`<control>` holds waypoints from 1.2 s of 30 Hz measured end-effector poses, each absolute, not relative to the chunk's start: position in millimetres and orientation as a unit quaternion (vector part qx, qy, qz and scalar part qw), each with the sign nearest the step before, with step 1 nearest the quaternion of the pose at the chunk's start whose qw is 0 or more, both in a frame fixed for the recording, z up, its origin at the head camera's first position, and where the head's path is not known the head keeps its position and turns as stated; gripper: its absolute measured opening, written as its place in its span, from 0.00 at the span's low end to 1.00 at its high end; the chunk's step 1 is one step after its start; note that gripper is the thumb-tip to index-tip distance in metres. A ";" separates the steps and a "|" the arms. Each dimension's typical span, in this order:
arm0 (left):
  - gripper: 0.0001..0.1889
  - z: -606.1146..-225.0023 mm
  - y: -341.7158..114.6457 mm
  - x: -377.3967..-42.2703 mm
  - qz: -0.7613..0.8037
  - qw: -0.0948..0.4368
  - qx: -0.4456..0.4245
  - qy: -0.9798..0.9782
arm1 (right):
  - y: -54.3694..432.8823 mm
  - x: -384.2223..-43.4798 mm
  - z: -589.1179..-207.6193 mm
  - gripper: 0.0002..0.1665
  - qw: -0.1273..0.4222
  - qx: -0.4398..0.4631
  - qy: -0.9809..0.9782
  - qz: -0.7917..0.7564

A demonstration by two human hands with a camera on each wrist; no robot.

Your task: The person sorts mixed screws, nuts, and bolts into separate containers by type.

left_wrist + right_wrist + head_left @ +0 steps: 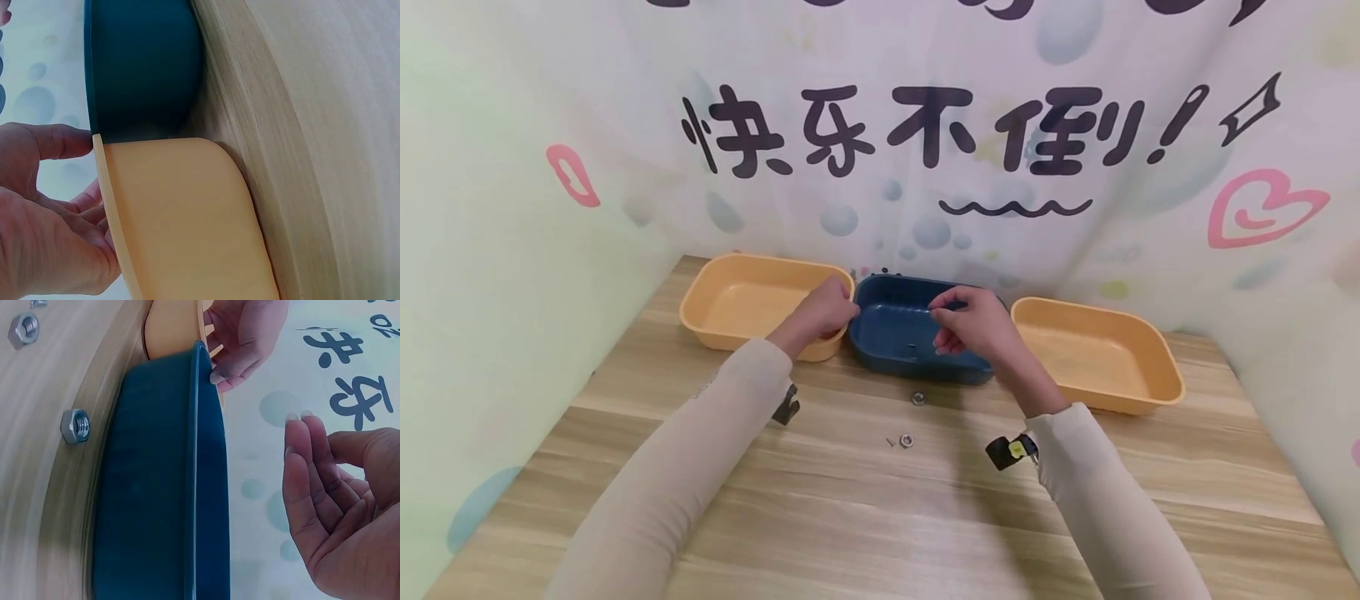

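My left hand (827, 308) reaches over the right end of the left yellow tray (715, 335), beside the blue tray (917, 369). In the left wrist view its thumb (65, 141) is right at the rim where both trays meet, and the other fingers are partly hidden behind the yellow wall. My right hand (973, 325) hovers above the blue tray's right half. Its thumb lies close to its forefinger, the fingers are gently bent, and nothing shows between them. A small dark piece (912, 345) lies inside the blue tray.
One hex nut (918, 398) lies just in front of the blue tray. Nearer to me are another nut (907, 441) and a small screw (891, 442) on the wooden table (820, 517). A second yellow tray (1097, 392) stands at the right, with a printed curtain (880, 192) behind the trays.
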State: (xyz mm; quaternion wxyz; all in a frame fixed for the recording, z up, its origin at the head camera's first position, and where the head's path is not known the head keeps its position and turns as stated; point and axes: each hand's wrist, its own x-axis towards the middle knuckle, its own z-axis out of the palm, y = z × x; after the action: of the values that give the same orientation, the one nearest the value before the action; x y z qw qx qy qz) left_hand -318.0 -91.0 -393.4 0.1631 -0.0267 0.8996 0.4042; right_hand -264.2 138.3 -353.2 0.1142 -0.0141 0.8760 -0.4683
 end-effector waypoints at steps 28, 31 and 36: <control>0.10 -393.6 -90.4 -319.2 0.404 0.160 -0.023 0.900 | 117.3 -239.3 -378.3 0.12 0.186 -0.073 0.879 -0.433; 0.10 -393.8 -90.9 -319.4 0.401 0.159 -0.022 0.902 | 115.6 -234.4 -384.3 0.12 0.205 -0.093 0.877 -0.424; 0.10 -394.0 -91.7 -319.0 0.402 0.158 -0.020 0.902 | 113.7 -228.5 -394.8 0.10 0.225 -0.131 0.874 -0.410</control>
State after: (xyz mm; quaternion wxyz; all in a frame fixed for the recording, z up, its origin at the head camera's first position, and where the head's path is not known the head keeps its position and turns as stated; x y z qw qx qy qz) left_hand -319.0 -91.7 -394.0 0.1584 -0.0200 0.9018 0.4016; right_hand -228.5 113.7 -394.8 0.2249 -0.1307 0.8742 -0.4101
